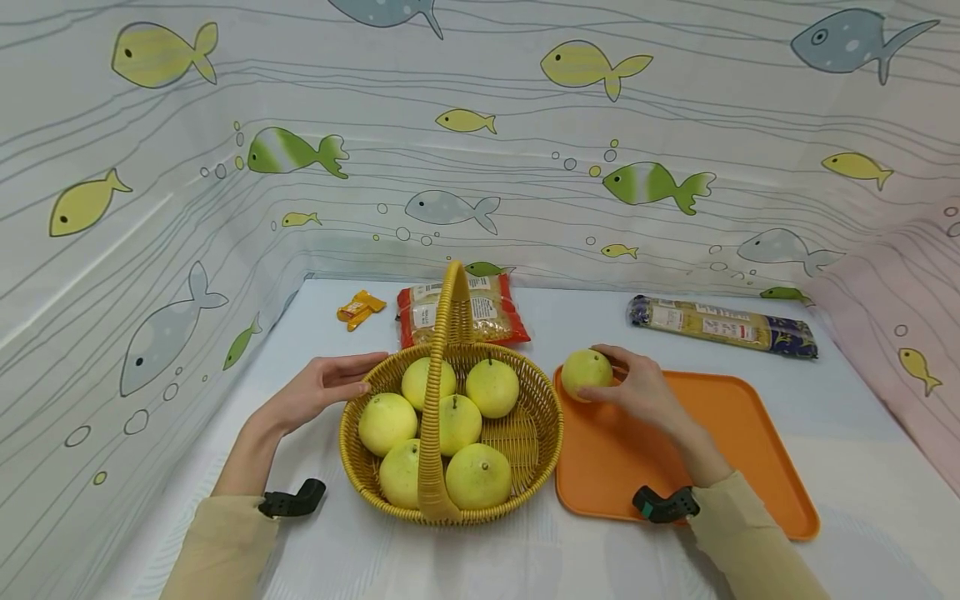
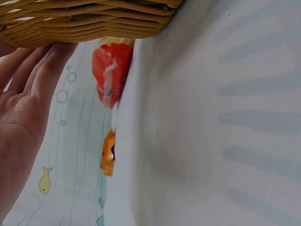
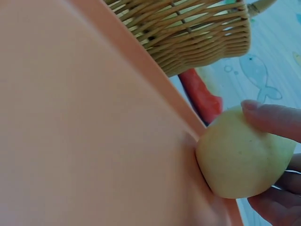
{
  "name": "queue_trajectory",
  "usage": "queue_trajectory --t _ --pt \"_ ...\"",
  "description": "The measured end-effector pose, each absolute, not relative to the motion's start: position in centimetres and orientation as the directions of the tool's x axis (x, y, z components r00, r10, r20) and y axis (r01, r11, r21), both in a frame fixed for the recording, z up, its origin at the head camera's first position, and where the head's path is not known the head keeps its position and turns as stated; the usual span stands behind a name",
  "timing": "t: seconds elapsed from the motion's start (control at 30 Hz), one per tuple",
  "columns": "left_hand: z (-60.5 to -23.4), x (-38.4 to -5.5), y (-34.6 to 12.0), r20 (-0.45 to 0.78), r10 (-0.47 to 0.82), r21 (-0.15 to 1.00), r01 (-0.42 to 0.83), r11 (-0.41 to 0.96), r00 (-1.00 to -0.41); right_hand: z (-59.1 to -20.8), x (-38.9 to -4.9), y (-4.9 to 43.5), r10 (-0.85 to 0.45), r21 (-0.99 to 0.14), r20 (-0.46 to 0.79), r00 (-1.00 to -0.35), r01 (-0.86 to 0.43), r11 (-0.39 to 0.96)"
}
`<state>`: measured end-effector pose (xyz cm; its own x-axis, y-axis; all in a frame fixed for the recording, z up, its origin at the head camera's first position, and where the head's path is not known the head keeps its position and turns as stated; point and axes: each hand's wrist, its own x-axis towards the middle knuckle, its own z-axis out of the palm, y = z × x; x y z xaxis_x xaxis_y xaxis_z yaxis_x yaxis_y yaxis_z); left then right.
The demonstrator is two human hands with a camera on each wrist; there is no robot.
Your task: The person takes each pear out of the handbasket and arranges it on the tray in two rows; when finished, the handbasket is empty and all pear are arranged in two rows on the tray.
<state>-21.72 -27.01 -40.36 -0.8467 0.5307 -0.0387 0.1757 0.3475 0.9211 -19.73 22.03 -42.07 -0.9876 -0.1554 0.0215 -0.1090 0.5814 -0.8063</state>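
Note:
My right hand point(image 1: 637, 387) holds a round yellow-green pear point(image 1: 587, 375), thumb on one side and fingers on the other. This pear point(image 3: 244, 155) is at the back left corner of the orange tray point(image 1: 720, 417), low against the tray's surface in the right wrist view. Left of the tray stands a woven basket point(image 1: 551, 442) with a tall arched handle point(image 1: 431, 417). Several similar pears point(image 1: 478, 477) lie inside it. My left hand point(image 1: 322, 387) touches the basket's left side with fairly straight fingers; in the left wrist view the fingertips are hidden by the basket point(image 2: 94, 23).
Behind the basket lies a red-edged clear food packet point(image 1: 480, 308). Small orange wrapped packets point(image 1: 362, 308) are at the back left. A long blue-ended noodle packet point(image 1: 720, 325) lies behind the tray. Fish-patterned sheeting point(image 1: 525, 167) encloses the back and sides.

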Motion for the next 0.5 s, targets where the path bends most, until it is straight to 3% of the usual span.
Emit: queue_trajectory --t 0.5 --pt "-40.3 -21.7 -26.96 -0.037 0.533 0.926 0.172 0.337 -0.845 -42.15 -19.71 22.37 -0.202 -0.795 0.01 -0.979 -0.131 0.593"
